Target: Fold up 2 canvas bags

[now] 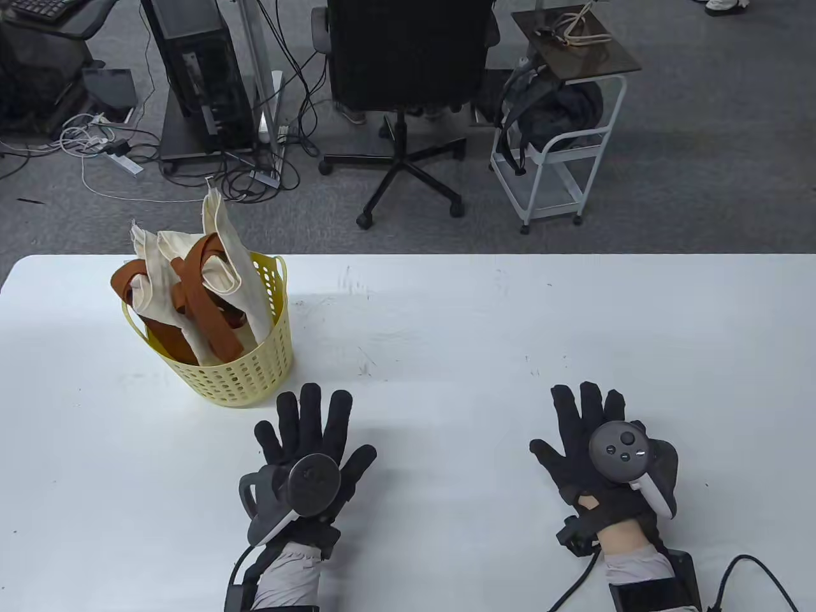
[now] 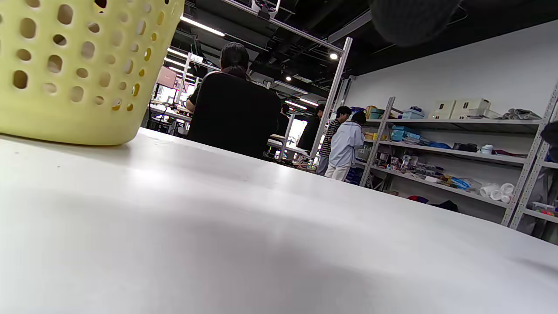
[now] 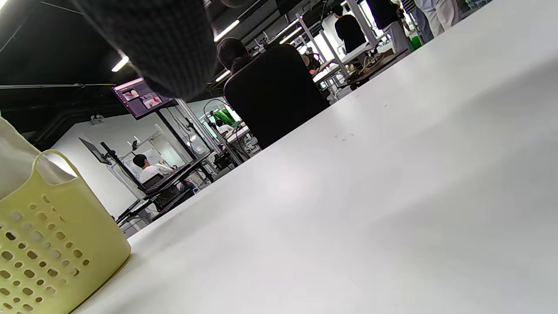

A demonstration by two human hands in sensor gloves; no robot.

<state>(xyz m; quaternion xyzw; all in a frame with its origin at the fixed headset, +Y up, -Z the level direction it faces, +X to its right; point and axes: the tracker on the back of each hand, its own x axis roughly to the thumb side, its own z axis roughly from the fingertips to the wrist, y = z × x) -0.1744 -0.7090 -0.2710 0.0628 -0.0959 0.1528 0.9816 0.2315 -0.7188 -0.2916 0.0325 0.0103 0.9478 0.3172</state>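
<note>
We are keeping both hands flat on the white tabletop (image 1: 446,331), fingers spread, so each grip is open and holding nothing. Our left hand (image 1: 306,446) is lying just beside the yellow basket (image 1: 255,376), not touching it; our right hand (image 1: 599,446) is lying well apart to the right. The canvas bags (image 1: 210,280) with brown straps are standing bunched inside the basket.

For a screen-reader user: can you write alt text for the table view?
Two gloved hands, left hand and right hand, lie flat and open on a white table. Ahead of the left hand, a yellow basket holds cream canvas bags with brown straps.
</note>
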